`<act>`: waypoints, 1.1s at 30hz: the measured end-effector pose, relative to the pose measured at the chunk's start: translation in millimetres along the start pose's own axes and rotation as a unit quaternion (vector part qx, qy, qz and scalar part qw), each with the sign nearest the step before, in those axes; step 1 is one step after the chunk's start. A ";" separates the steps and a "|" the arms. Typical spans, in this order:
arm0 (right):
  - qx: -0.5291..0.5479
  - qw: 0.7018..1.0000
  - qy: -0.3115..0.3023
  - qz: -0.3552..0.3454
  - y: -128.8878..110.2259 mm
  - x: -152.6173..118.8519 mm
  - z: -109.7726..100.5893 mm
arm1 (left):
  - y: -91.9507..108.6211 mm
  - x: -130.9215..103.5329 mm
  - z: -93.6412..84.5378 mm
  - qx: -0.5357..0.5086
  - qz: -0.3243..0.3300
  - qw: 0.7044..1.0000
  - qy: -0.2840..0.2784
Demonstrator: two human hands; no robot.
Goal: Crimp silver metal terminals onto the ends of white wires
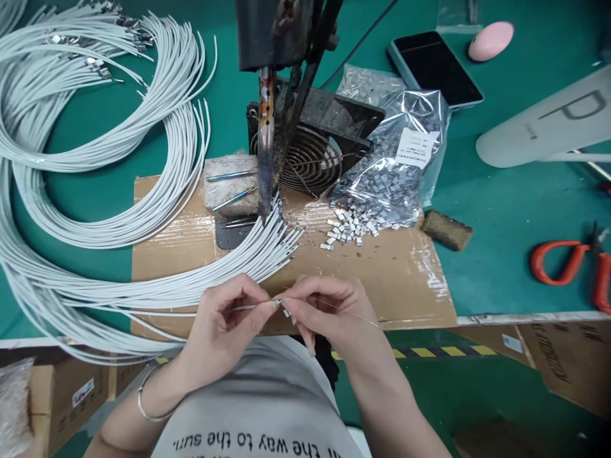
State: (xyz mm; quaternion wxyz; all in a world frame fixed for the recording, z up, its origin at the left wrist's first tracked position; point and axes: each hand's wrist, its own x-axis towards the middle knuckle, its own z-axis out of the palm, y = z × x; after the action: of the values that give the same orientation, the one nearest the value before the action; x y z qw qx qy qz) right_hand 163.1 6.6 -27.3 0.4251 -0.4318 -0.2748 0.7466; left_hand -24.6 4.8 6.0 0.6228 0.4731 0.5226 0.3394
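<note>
head view | worn on head | faces forward, down | close over bench [501, 267]

Smartphone [436, 69], dark-screened, lies on the green bench [506, 203]; pink egg-shaped object [491, 41] sits near it. Pale bottle [548, 121], marked "P". Pliers [576, 257], orange-handled, at right. Cardboard boxes [568, 362] stand lower left and right; yellow-and-black tape [422, 352] stripes the floor [458, 388].

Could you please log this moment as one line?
left hand: pinching white cable | right hand: pinching thin wire | fingers: close together | ahead: loose metal pieces, plastic bag
</note>
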 end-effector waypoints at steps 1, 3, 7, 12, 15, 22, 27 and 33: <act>0.002 1.000 0.000 0.003 -1.4 -0.5 -0.7 | 0.4 -0.5 -0.4 -0.001 -0.005 1.000 -0.007; -0.005 1.000 0.004 0.000 -3.2 -2.2 -1.5 | 1.1 -0.5 -1.1 -0.001 -0.019 1.000 -0.021; -0.045 0.998 0.000 -0.033 -3.1 -5.8 -1.2 | 2.0 2.4 -1.3 0.006 -0.048 0.999 -0.018; -0.084 0.995 0.005 -0.059 -5.8 -7.8 1.9 | 4.0 4.4 1.7 0.035 -0.056 0.998 0.020; -0.081 0.994 0.011 -0.076 -7.6 -8.4 4.5 | 7.2 3.9 4.0 0.055 -0.050 0.996 0.038; -0.053 0.994 0.061 -0.074 -4.1 -5.5 12.8 | 4.1 0.9 9.1 0.086 0.012 0.994 0.065; -0.062 0.981 0.123 -0.137 7.6 -7.7 30.5 | -3.1 -1.0 10.8 0.029 0.010 0.997 0.075; -0.281 0.882 0.174 -0.335 22.1 -17.1 36.7 | 1.3 1.1 5.7 -0.077 -0.025 0.994 0.072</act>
State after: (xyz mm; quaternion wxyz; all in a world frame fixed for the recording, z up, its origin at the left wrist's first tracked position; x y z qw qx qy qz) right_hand 126.6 -20.7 -20.1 0.5516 -0.5382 -0.5232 0.3637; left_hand -18.7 4.9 6.9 0.6263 0.3851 0.5501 0.3961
